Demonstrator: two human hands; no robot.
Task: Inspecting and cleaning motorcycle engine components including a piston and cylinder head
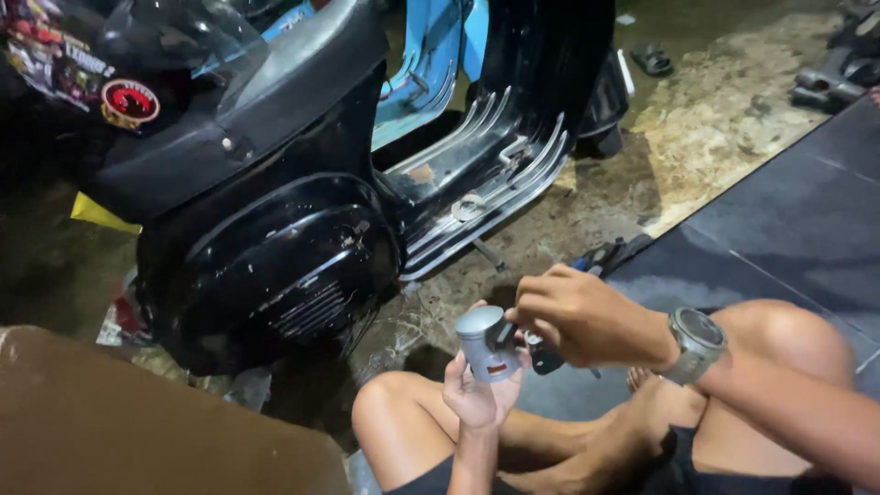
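My left hand [477, 390] holds a grey metal piston [487, 341] upright from below, palm up, above my crossed legs. My right hand [573, 316], with a grey wristwatch [697, 341] on its wrist, reaches in from the right. Its fingertips pinch at the piston's side near the pin hole. A dark tool handle [548, 359] shows just under the right hand; whether the hand grips it I cannot tell.
A black scooter [275, 247] stands on its side cover just ahead, its footboard [486, 174] with metal strips toward the right. A brown box [137, 422] sits at lower left. Dark tiles [788, 229] lie to the right, and sandals [653, 60] lie on the far floor.
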